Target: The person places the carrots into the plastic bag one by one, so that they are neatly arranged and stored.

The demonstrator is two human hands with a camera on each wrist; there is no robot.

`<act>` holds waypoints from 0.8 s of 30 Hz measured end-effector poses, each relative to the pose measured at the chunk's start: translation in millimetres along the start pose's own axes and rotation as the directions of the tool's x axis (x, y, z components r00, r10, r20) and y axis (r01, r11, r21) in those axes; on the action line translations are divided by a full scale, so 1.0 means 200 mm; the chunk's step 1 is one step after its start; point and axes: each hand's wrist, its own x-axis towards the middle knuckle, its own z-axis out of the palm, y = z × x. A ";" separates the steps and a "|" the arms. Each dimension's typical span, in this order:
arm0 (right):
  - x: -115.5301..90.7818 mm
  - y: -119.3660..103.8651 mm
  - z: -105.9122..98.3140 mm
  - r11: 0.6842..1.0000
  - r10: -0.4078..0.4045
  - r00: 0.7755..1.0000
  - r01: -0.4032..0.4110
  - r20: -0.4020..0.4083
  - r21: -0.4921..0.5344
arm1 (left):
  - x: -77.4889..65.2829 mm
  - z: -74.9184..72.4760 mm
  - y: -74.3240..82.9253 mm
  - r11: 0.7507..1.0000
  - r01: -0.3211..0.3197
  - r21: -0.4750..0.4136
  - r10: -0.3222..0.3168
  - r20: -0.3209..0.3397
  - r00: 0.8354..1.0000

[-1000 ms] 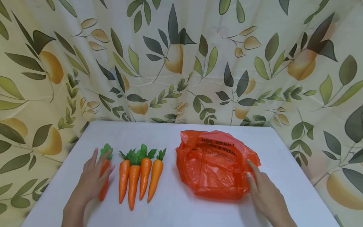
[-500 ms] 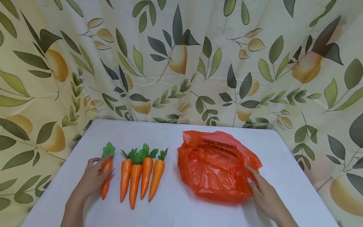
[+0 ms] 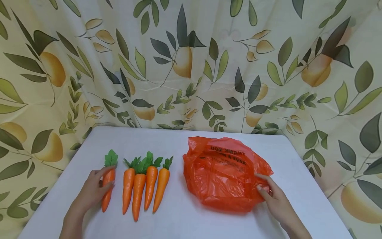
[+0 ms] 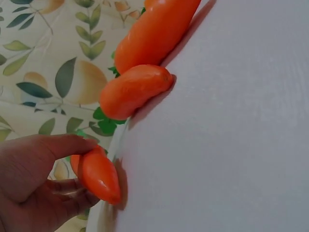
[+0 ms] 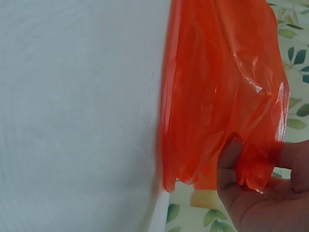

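Observation:
At the left of the table, my left hand [image 3: 92, 189] grips an orange carrot [image 3: 108, 187] with a green leafy top, thumb on one side and fingers on the other. The left wrist view shows that carrot [image 4: 99, 175] between thumb and fingers, its tip close to the white surface. Several more carrots [image 3: 138, 194] lie side by side just to its right, tops pointing away from me. My right hand [image 3: 276, 199] pinches the right edge of a crumpled red plastic bag [image 3: 221, 179] printed with dark lettering. In the right wrist view, the bag's gathered edge [image 5: 256, 166] sits between thumb and fingers.
Everything lies on a white table [image 3: 179, 225]. Behind it hangs a curtain [image 3: 191, 66] patterned with leaves and yellow fruit, close against the table's far edge. A strip of bare tabletop separates the carrots from the bag.
My left hand has lowered, and its fingers have closed round the leftmost carrot. The right hand's fingers have tightened on the bag's edge, while the bag stays nearly where it was.

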 end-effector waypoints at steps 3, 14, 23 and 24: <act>0.00 0.00 0.00 0.998 0.032 0.999 -0.033 0.010 0.045 | 0.00 0.00 0.02 0.999 -0.036 -0.018 0.035 -0.027 0.999; 0.01 0.01 -0.02 0.983 0.103 0.992 -0.113 0.079 0.141 | 0.02 -0.02 0.18 0.971 -0.231 -0.059 0.222 -0.128 0.967; 0.01 0.00 -0.04 0.951 0.127 0.979 -0.165 0.157 0.261 | 0.04 -0.02 0.34 0.959 -0.242 -0.148 0.228 -0.108 0.968; 0.01 0.00 -0.04 0.949 0.120 0.980 -0.160 0.160 0.271 | 0.04 -0.01 0.36 0.958 -0.241 -0.155 0.227 -0.103 0.969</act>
